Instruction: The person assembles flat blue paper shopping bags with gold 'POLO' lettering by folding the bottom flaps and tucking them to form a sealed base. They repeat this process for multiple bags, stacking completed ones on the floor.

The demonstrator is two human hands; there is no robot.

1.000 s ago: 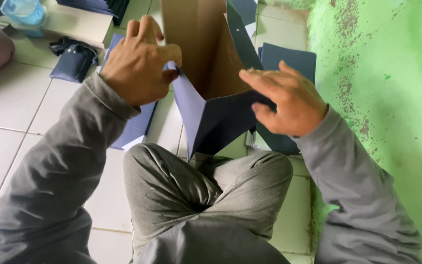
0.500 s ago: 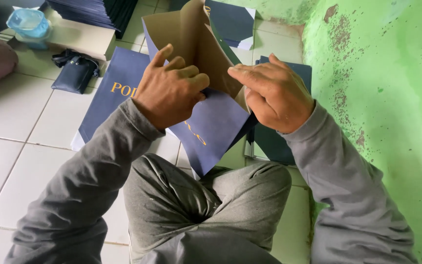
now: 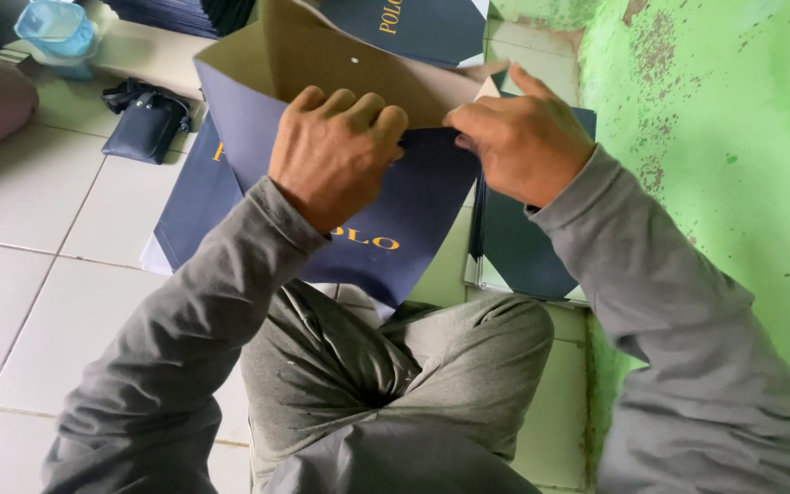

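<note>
While one second ago the navy bag (image 3: 386, 220) stood open and upright between the hands, it now lies flatter over the lap, with its brown inner flap (image 3: 322, 64) turned up toward the camera, so the folding seems to advance. The left hand (image 3: 336, 151) has moved onto the middle of the bag and presses the fold with curled fingers, while the right hand (image 3: 518, 137) pinches the flap edge with bent fingers near the green wall (image 3: 715, 137). More flat bags (image 3: 189, 197) lie on the tile floor (image 3: 38, 265), and a dark pouch (image 3: 146, 123) rests well apart at the left.
</note>
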